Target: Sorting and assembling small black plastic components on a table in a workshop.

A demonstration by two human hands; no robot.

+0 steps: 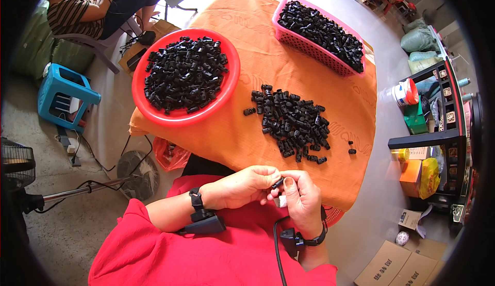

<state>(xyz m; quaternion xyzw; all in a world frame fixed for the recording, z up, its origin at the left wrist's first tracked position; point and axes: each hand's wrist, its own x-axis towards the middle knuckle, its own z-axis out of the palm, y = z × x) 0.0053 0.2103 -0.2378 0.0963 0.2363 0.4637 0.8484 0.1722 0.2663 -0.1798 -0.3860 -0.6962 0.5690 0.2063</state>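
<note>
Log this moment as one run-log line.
left hand: pinching small black part | right hand: same part | loose pile on orange cloth | red bowl, pink basket: full

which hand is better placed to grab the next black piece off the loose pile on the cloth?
Probably right. The right hand sits almost directly below the loose pile; the left hand is further left. Both pinch one small black piece, so either must release first.

The small black part (277,183) pinched between the left hand (242,186) and right hand (301,198) is mostly covered by fingertips, its shape too small to tell. Beyond the red bowl (154,112), a seated person (85,15) is cut off by the picture's top edge.
</note>
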